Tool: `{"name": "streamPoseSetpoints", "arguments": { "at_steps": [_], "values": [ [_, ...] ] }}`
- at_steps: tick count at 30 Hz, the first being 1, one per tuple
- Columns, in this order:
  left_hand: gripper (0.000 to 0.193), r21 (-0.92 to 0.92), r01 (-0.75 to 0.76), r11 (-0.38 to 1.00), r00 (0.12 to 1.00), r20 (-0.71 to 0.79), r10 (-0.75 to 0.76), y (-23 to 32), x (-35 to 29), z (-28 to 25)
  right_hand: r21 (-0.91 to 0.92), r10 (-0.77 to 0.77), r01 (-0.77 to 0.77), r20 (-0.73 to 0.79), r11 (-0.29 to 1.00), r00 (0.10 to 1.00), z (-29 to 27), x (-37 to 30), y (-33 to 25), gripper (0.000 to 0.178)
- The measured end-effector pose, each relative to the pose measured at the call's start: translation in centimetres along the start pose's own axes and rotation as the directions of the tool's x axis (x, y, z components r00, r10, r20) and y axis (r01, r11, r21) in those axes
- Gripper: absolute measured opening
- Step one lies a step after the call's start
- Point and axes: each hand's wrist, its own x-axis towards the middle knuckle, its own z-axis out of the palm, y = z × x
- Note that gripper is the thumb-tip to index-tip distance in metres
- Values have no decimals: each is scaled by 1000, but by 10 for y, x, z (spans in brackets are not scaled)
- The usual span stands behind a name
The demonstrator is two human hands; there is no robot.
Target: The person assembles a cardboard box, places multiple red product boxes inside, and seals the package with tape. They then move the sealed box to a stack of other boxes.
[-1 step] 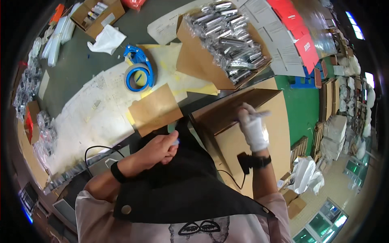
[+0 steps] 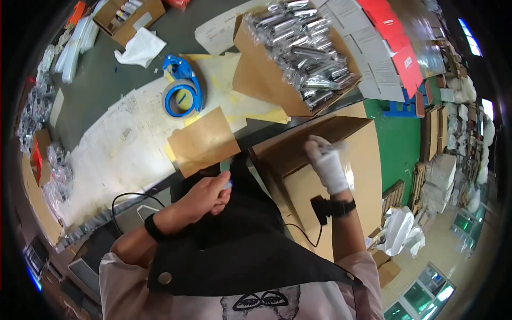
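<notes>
My bare left hand (image 2: 209, 194) is closed in front of the black apron (image 2: 240, 234), just below a flat brown cardboard piece (image 2: 204, 142) at the table edge. A small blue bit shows by its fingers; the rest of what it holds is hidden. My right hand (image 2: 326, 164), in a white glove that leaves fingertips bare, hovers over a large cardboard box (image 2: 320, 208). Motion smears its fingers, and a clear glint beside them may be thin plastic. Above the box, a carton (image 2: 261, 80) holds several shiny silver pieces in clear wrap (image 2: 304, 53).
A blue tape dispenser (image 2: 184, 88) stands on paper sheets (image 2: 128, 138). Behind it lie a white cloth (image 2: 141, 48) and a small carton of bottles (image 2: 128, 26). Red and grey printed sheets (image 2: 381, 32) lie at the far right. A black cable (image 2: 320, 234) hangs from my right wrist.
My right hand has shifted slightly left over the box, its fingers turning. My left hand has barely moved.
</notes>
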Motion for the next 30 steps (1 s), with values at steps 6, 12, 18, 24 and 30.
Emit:
{"name": "streamPoseSetpoints", "arguments": {
  "at_steps": [6, 12, 18, 24, 30],
  "values": [
    [49, -116, -119, 986, 958, -275, 83, -25, -11, -8, 114, 593, -735, 514, 668, 619, 14, 43, -28, 29],
    [42, -100, -114, 988, 940, -333, 74, -38, -4, -8, -34, 549, -624, 514, 781, 659, 24, 37, -25, 30],
    [33, 19, -140, 990, 949, -284, 139, -43, -1, -13, 55, 540, -653, 513, 755, 667, 23, 37, -26, 26],
    [25, 33, -229, 973, 945, -234, 230, -27, 2, -5, 509, 807, -819, 348, 265, 478, -20, 43, -57, 26],
    [28, 11, -384, 923, 920, -80, 384, 2, 5, 12, 808, 690, -588, 442, -29, 574, -59, 44, -139, 15]
  ]
}}
